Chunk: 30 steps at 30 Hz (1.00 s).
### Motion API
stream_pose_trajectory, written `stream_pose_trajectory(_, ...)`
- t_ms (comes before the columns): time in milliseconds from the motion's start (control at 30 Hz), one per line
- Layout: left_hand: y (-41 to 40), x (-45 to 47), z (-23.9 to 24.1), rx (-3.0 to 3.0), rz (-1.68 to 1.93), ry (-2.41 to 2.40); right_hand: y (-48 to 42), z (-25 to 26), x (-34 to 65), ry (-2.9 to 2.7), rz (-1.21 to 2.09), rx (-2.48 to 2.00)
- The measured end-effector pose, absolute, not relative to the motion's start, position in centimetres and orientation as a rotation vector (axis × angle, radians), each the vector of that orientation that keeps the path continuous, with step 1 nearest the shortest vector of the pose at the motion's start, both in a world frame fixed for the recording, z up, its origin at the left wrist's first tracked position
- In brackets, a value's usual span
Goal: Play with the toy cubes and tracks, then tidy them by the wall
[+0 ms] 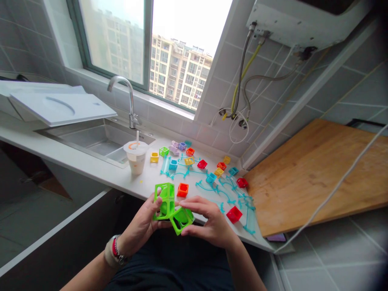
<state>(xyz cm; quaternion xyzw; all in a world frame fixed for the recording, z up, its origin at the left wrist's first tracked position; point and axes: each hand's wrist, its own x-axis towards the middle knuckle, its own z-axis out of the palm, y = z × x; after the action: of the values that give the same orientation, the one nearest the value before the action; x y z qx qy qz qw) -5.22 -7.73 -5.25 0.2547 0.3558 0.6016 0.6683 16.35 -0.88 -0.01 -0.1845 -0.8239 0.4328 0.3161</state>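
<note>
Two hands meet just in front of the near edge of the counter [91, 169], each closed on part of one green plastic assembly held in the air, not resting on the surface. The left hand [141, 226] grips the green stack [165, 201], two open-framed cubes joined one above the other, so its long axis runs roughly upright; the fingers wrap it from the left side. The right hand [214, 224] pinches the tilted green cube [182, 220] from the right, fingers arched over its top. This cube touches the stack at the lower right corner and sits turned on edge, its faces out of square with those above; whether the two are locked together cannot be told. The assembly thus lies between the hands, the stack nearer the left, the tilted cube nearer the right. Just beyond it, close to the near edge, sits an orange cube [182, 189]; a red cube [234, 214] lies right of the right hand, beside the wooden board [312, 173]. More small cubes and blue-green rods [218, 190] spread toward the back wall. A lidded cup [136, 157] stands farther left, next to the sink [91, 139].
</note>
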Motion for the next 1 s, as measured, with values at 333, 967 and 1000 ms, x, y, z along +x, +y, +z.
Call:
stream_pose_trajectory(333,-7.73,-4.87,-4.6,0.593,1.376,0.835,-0.93,-0.12,16.35,-2.149,1.149,-0.478)
stream_pose_trajectory(967,-7.55,-4.89,-4.61,0.581,1.342,0.848,-0.68,-0.14,16.52,-2.16,1.174,-0.481)
stream_pose_trajectory(1000,-7.57,-4.88,-4.65,0.579,1.34,0.847,-0.63,-0.15,16.51,-2.162,1.182,-0.479)
